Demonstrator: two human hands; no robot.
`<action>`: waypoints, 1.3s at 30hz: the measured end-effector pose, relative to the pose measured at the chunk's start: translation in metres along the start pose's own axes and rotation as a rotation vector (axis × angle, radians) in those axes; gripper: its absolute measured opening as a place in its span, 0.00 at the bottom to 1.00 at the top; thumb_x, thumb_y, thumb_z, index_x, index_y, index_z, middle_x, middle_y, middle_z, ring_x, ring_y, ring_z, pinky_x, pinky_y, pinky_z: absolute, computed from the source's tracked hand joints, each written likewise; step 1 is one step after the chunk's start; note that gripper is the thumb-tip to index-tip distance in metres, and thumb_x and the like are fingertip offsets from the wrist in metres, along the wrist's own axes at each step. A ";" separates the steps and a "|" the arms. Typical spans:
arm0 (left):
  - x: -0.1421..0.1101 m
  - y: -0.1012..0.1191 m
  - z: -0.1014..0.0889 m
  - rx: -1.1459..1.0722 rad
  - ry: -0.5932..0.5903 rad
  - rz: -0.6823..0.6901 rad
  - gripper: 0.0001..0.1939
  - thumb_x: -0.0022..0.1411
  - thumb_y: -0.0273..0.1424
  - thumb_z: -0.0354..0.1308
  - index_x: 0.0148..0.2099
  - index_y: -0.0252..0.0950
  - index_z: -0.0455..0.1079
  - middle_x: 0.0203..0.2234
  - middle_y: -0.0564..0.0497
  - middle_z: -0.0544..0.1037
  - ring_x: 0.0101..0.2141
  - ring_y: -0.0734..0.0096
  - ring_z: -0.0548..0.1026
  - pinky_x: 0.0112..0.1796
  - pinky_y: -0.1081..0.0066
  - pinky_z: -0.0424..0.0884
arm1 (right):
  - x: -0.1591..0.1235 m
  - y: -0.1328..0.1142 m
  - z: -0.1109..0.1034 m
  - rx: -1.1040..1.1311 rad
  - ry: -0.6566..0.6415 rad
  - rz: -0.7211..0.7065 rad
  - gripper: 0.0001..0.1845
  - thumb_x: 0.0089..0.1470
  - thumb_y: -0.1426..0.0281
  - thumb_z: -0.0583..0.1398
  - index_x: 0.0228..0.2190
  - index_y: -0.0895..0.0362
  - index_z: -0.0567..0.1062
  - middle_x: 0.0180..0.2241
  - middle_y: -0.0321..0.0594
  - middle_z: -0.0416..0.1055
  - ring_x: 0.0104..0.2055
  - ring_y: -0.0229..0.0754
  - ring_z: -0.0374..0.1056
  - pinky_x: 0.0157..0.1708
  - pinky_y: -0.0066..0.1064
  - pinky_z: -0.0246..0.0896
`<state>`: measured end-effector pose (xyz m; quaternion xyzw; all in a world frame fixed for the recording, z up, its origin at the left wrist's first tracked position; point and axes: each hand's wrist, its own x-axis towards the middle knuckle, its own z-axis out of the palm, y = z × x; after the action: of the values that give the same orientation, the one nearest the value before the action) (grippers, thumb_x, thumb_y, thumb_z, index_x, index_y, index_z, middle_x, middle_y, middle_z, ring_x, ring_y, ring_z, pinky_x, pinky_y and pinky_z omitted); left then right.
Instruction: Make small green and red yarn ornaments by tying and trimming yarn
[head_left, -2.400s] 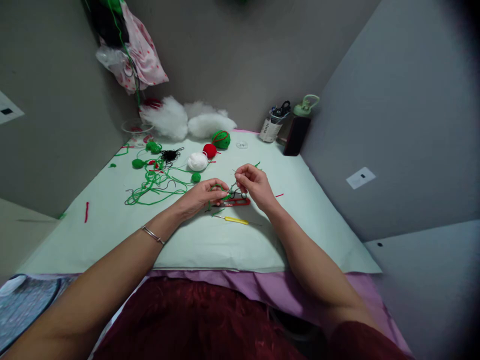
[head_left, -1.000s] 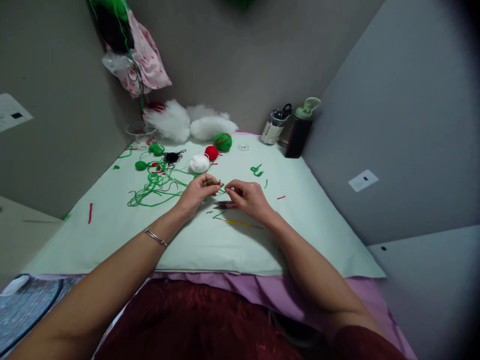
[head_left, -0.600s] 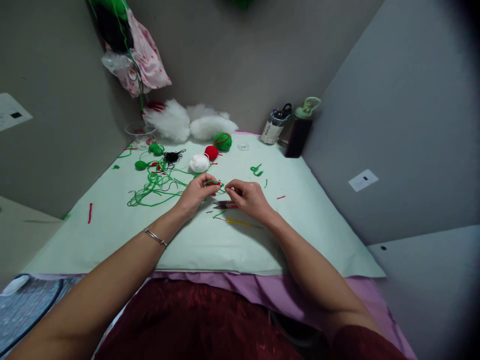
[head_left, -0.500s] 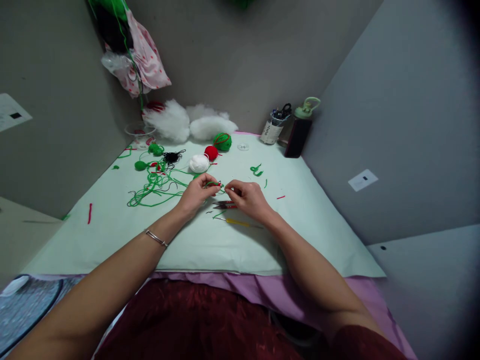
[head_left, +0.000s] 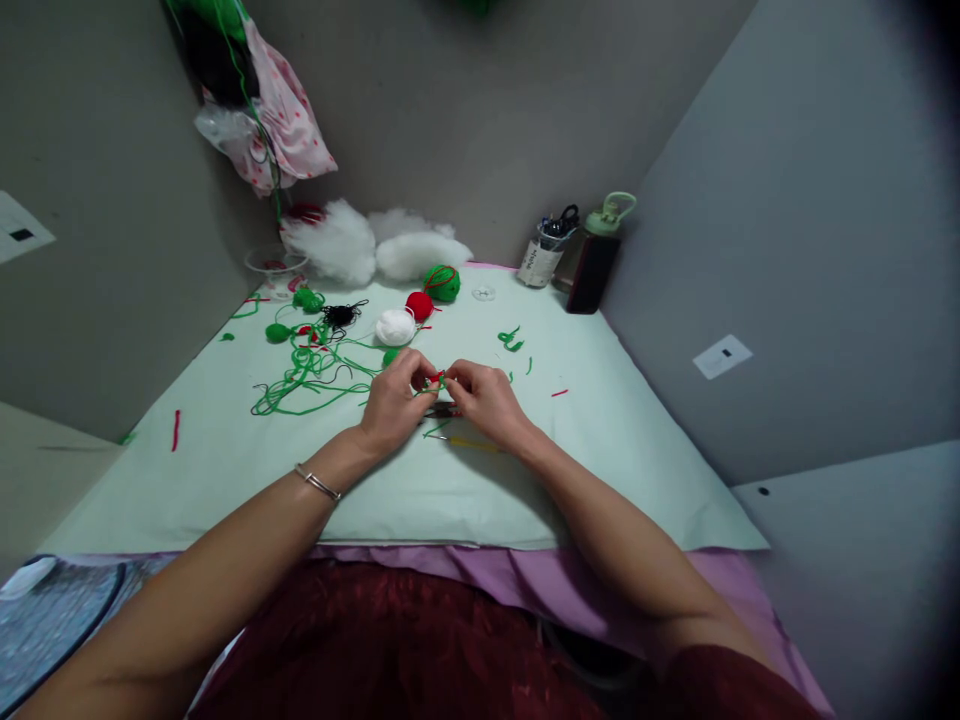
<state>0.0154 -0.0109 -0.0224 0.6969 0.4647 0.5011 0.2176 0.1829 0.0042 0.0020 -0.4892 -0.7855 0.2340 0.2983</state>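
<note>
Between my hands is a small red and green yarn piece, partly covered by fingers. My left hand pinches it from the left, thumb and fingers closed. From the right, my right hand is closed on its green part, fingertips pressed together. Below the fingers lie thread snips, partly hidden by my right hand. A yellow-handled crochet hook rests nearer to me, beside a short green yarn scrap.
Tangled green yarn spreads to the left. Behind are white, red and green yarn balls, with white stuffing at the wall. A pen cup and a bottle stand back right.
My hands have come together. The right fingertips, a little apart from the piece before, now touch it, and my left hand has turned so more red shows. The view shifted slightly.
</note>
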 end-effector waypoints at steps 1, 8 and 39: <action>0.000 0.001 -0.001 0.013 0.005 0.029 0.06 0.56 0.23 0.58 0.34 0.39 0.66 0.30 0.52 0.69 0.32 0.68 0.68 0.36 0.67 0.64 | 0.000 0.001 0.000 0.051 0.005 0.001 0.08 0.58 0.69 0.57 0.29 0.56 0.74 0.20 0.32 0.67 0.23 0.35 0.58 0.29 0.28 0.50; 0.000 0.010 -0.006 0.033 0.103 0.115 0.02 0.60 0.28 0.59 0.36 0.41 0.70 0.34 0.48 0.74 0.39 0.61 0.70 0.44 0.62 0.66 | 0.003 0.003 -0.015 0.599 -0.253 0.057 0.14 0.59 0.58 0.60 0.31 0.56 0.69 0.19 0.29 0.64 0.20 0.32 0.56 0.23 0.25 0.52; 0.010 0.005 -0.002 -0.678 -0.123 -0.334 0.11 0.54 0.32 0.68 0.38 0.37 0.71 0.35 0.52 0.75 0.40 0.69 0.73 0.46 0.68 0.68 | 0.012 0.019 -0.025 0.969 -0.256 0.311 0.16 0.42 0.61 0.72 0.30 0.58 0.77 0.26 0.33 0.70 0.26 0.31 0.59 0.29 0.26 0.55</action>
<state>0.0162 -0.0051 -0.0126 0.5288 0.3657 0.5411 0.5421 0.2081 0.0249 0.0105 -0.3734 -0.5355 0.6698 0.3538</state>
